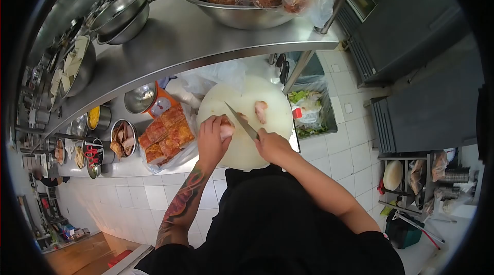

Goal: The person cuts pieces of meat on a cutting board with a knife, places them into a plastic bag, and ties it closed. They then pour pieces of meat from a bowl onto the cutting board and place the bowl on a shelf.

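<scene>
Your left hand [212, 138] presses down on a piece of meat [226, 129] at the near-left part of the round white cutting board [272, 105], fingers curled over it, grip closed around the piece. Your right hand [271, 145] wraps tight on the handle of a knife [241, 121]; the blade runs up and left from the hand, edge just beside the left-hand fingers and touching or nearly touching the meat, can't tell which. A second pale pink piece of meat [261, 111] lies on the board to the right of the blade, apart from both hands.

The board sits on the worktop [131, 168], under a steel shelf [170, 43]. Left of the board, touching or just beside it, is a clear bag of roasted pork slabs [165, 138], orange-brown skin up. Further left are round steel containers [123, 138] with food in them, contents too small to tell. Right of the board, a bin [311, 113] holds green scraps and packaging. On the shelf above, a big steel bowl [231, 13] carries plastic-wrapped cooked meat, and stacked empty steel bowls [122, 15] sit to its left. White tiled floor [355, 136] at right, low rack with items [427, 182] at far right.
</scene>
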{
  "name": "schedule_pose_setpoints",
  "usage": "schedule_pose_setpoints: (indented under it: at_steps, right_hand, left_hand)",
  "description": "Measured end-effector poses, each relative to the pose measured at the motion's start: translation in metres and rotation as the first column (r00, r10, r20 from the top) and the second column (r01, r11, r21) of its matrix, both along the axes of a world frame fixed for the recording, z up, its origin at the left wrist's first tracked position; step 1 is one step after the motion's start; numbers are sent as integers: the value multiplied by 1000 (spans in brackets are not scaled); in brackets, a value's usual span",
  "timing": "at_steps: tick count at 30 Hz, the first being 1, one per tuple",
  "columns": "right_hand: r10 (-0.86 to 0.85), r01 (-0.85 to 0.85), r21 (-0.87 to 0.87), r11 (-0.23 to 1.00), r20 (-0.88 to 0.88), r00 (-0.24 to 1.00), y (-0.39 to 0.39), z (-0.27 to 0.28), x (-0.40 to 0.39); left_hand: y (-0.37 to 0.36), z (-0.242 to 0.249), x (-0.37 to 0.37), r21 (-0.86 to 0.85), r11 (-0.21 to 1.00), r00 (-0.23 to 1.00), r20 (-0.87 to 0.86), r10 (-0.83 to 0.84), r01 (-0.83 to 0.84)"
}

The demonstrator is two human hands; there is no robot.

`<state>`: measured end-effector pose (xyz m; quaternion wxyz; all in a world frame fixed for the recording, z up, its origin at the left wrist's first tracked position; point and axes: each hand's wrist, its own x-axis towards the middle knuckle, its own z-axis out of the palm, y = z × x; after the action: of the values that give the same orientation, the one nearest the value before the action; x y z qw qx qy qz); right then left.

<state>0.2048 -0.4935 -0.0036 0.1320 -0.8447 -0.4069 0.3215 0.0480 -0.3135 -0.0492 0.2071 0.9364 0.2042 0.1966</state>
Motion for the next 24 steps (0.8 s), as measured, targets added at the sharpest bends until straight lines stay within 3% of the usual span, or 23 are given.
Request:
schedule_pose_setpoints:
  at_steps: [2,7,9,10,12,13,15,17,18,20,21,22,23,24]
  right_hand:
    - [-105,92,-67,994,-225,969,-25,16,6]
    - [-79,96,99,990,-165,983,-60,-1,8]
    - [-56,61,42,997,-125,991,-59,-1,8]
    - [-47,53,49,997,-126,991,-59,-1,8]
    - [-24,27,66,997,-45,999,-59,0,6]
    - [5,-1,82,997,-48,999,-59,-1,5]
    - [-32,34,111,993,-21,999,-61,-6,3]
    - [-23,26,150,988,-21,1000,-65,-13,-2]
    - [-46,48,170,984,-14,999,-66,-15,-3]
    - [-51,52,159,986,-12,999,-64,-12,-6]
    - [-70,71,140,988,-14,997,-64,-10,-7]
    - [-69,69,143,987,-5,998,-63,-10,-8]
    - [-69,68,144,987,-1,998,-62,-7,-8]
    - [-60,58,130,990,10,998,-61,-4,-9]
  left_hand:
    - [-17,6,-9,35,999,999,-12,-30,30]
    - [-30,12,-17,145,983,991,-85,-104,116]
    - [-17,19,-9,-205,974,933,-321,-165,101]
    - [-10,23,-6,-199,976,934,-323,-155,94]
    - [12,35,-5,-392,918,948,-262,-182,68]
    - [27,36,-8,-377,925,952,-267,-151,41]
    - [61,44,-16,-370,923,993,-10,-120,108]
    - [104,70,-28,-191,982,998,64,12,0]
    - [122,86,-30,-320,939,974,139,179,-127]
    - [167,128,-42,-336,935,940,270,211,-113]
    - [215,107,-47,-416,905,913,326,245,-94]
    - [256,96,-53,-308,920,945,137,296,-243]
    - [281,87,-59,-308,920,945,142,296,-242]
    - [300,79,-63,-241,925,954,-12,300,-294]
